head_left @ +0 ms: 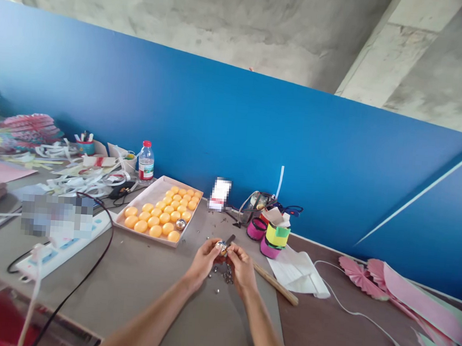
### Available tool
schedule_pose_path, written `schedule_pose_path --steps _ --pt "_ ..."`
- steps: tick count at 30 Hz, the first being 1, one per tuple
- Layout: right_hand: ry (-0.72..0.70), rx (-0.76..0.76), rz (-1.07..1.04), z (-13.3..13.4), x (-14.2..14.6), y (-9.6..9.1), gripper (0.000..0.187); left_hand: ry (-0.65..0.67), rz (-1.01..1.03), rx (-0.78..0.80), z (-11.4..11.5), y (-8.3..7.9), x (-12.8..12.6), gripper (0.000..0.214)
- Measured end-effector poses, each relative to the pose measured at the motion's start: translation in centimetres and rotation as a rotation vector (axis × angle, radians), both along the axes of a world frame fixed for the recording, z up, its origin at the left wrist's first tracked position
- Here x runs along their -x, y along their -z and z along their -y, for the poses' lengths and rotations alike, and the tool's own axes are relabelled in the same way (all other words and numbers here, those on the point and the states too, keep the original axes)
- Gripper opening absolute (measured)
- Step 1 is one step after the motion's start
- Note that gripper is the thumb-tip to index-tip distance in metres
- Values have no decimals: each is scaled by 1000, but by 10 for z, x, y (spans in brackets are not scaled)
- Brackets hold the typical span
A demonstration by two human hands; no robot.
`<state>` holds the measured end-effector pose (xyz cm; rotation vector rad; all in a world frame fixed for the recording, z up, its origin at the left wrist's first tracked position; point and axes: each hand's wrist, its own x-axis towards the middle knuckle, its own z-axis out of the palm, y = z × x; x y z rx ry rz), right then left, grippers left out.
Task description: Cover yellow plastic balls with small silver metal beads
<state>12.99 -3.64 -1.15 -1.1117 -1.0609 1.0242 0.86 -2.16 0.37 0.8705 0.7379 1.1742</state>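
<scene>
My left hand (204, 261) and my right hand (242, 266) meet over the grey table (136, 287), both pinched round a small ball partly covered in shiny silver pieces (221, 245). A dark slim tool tip (230, 239) sticks up from my right fingers. Loose silver bits (224, 273) lie scattered on the table under my hands. To the left stands a shallow box (150, 194) of several orange balls (160, 218), with one silver-covered ball (180, 224) among them.
A wooden stick (276, 285) and white paper (297, 272) lie right of my hands. Coloured tape rolls (276, 239), a water bottle (146, 162), a power strip (59, 248) with black cables, paper scraps and pink paper fans (385, 281) surround the spot. A blue board (233, 136) stands behind.
</scene>
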Motion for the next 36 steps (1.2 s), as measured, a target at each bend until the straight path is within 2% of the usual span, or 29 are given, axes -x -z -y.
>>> schedule_pose_path --steps 7,14,20,25,28,31,33,36 --pt "-62 73 -168 3 4 -11 16 8 -45 -91 0 5 -1 38" --pt "-41 85 -148 2 5 -7 17 -32 -138 -186 -5 16 -1 34" --pt "12 112 -111 2 6 -2 21 -26 -227 -230 -2 13 1 34" --pt "-84 67 -182 2 2 -8 23 15 -89 -141 -2 6 1 37" --pt "-2 39 63 2 -7 -12 22 25 0 -65 -3 2 3 39" --pt "74 -23 591 5 -12 -12 17 12 78 -14 -4 0 5 41" --pt "83 -36 918 9 -11 -11 20 10 109 9 -4 1 6 41" --pt "44 28 1204 14 -3 -9 20 13 114 26 -4 2 6 39"
